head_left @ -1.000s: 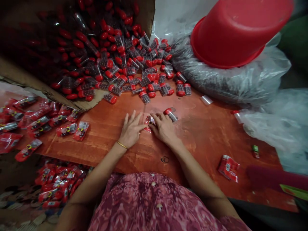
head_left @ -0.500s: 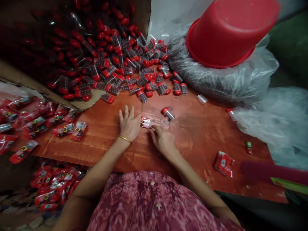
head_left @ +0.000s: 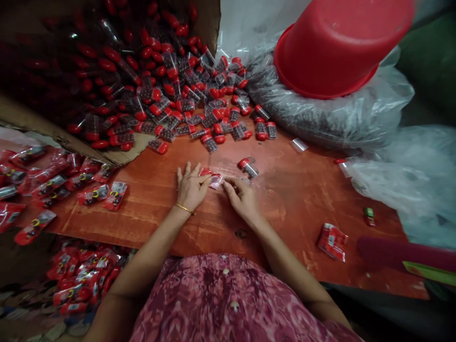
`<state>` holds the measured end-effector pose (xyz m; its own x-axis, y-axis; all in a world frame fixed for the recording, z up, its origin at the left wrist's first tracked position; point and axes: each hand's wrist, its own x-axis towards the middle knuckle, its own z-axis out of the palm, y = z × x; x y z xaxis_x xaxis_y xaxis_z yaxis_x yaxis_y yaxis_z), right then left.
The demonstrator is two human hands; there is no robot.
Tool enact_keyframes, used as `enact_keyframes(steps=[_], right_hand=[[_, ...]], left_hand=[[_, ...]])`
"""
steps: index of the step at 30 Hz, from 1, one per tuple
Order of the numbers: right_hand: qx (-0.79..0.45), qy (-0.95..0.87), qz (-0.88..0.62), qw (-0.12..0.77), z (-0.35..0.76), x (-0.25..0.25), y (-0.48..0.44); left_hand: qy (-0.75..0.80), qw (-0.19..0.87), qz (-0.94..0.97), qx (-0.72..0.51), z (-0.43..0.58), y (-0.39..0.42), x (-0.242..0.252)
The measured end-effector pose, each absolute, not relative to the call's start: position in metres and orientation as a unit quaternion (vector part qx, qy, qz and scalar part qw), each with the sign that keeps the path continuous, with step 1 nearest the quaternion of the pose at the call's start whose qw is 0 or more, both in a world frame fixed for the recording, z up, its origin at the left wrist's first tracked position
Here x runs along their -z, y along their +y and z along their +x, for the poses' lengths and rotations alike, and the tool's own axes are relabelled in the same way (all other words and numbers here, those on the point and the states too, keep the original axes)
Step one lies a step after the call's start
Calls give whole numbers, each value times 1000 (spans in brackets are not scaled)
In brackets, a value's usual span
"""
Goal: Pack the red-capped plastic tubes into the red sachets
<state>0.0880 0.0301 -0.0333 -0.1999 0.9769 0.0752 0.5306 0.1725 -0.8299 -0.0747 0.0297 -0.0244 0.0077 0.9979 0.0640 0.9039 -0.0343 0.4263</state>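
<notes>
My left hand rests on the red wooden table, its thumb and forefinger pinched on a small red and clear packet. My right hand lies just to the right, fingertips closed on the packet's clear right end. A single red-capped clear vial lies on the table just beyond my right hand. A gold bangle circles my left wrist.
A heap of red-capped vials spills from a cardboard box at the back left. Filled red packets lie at the left, more on the floor. A red basin sits on plastic bags. A stack of packets lies right.
My left hand has closed its thumb and forefinger on the packet, which was lying beside it. My right hand moved up to the packet's other end.
</notes>
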Motion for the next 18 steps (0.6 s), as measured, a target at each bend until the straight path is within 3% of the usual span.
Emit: enact_keyframes(steps=[4,7,9,13,18], right_hand=[[-506,-597,-494,378,74,32,44],[-548,-535,-485,422,67,27,48],[-526,-521,-493,458,67,24,46],[-438,-548,-520,488,68,23,38],[-347,-621,-523,470,64,28,29]], left_hand=[[661,133,698,-240,-70,23,13],[675,158,647,-318,-68,18,5],[690,247,570,-372,-66,15,1],[611,543,367,-444,-55,11,-2],[541,633,170,-527,-39,12,-1]])
